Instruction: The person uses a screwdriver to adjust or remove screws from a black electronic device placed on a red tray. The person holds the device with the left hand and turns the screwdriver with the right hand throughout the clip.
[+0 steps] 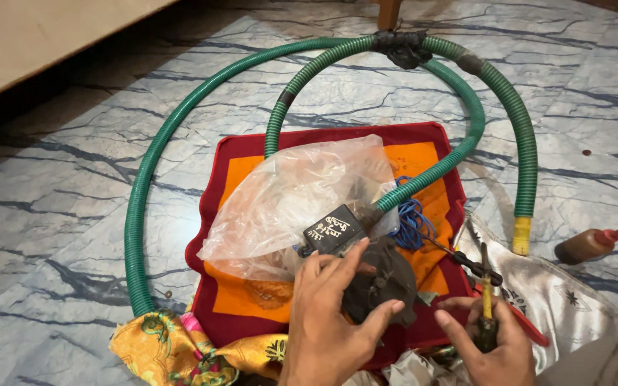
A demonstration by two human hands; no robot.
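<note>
Left hand (334, 314) rests spread on a dark round pump body (384, 282), fingers open over its top, pressing rather than clasping. The pump body lies on a red and orange cloth (252, 297), beside a clear plastic bag (287, 196). Right hand (491, 347) is closed around the handles of pliers (486, 300). A green hose (137, 214) loops across the marble floor (51, 214). A brown bottle (591, 244) lies to the right.
</note>
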